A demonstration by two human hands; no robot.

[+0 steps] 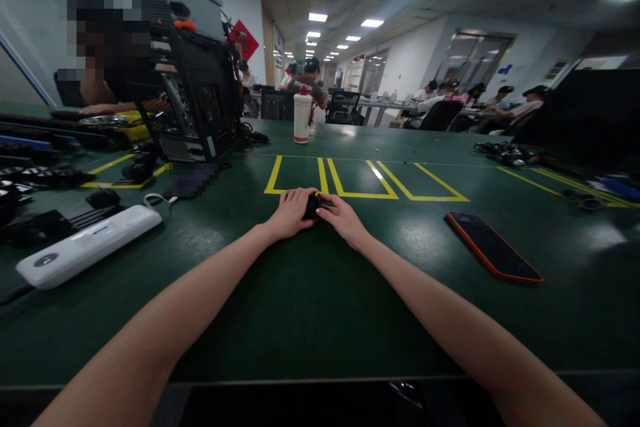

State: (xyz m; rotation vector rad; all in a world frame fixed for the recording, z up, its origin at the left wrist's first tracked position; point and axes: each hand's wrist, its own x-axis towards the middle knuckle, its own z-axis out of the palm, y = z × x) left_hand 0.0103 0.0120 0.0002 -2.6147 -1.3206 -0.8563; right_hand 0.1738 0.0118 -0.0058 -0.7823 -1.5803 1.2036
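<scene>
A small black object is between my two hands over the green tabletop, just in front of the yellow tape outlines. My left hand is closed around its left side, the fingers covering much of it. From the right, my right hand pinches at its edge with thumb and fingertips. So much is hidden by my fingers that I cannot make out what kind of object it is.
An orange-edged phone lies to the right. On the left are a white power strip and an open computer case. A white cup stands behind the yellow tape. A person sits at the far left.
</scene>
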